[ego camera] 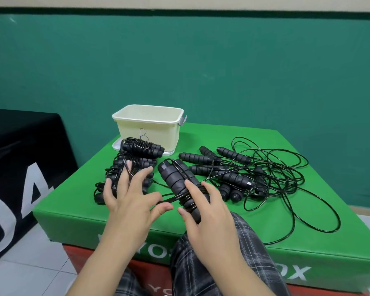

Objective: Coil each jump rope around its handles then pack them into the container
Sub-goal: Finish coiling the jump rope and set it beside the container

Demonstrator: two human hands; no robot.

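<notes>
My right hand [205, 212] grips a pair of black jump rope handles [175, 178] held side by side, with black cord wound several turns around their near end. My left hand [128, 197] pinches the loose cord [167, 200] between thumb and forefinger, just left of the handles. A pile of coiled jump ropes [137, 159] lies behind my left hand. Uncoiled ropes with black handles [233, 167] and tangled cord [286, 178] sprawl on the right. The cream plastic container [171, 133], marked "B", stands open at the back.
Everything rests on a green padded box [308, 242] stacked on a red one [150, 272]. A black padded block [19, 167] stands to the left. A teal wall rises behind. My plaid-trousered knees [212, 263] press against the near edge.
</notes>
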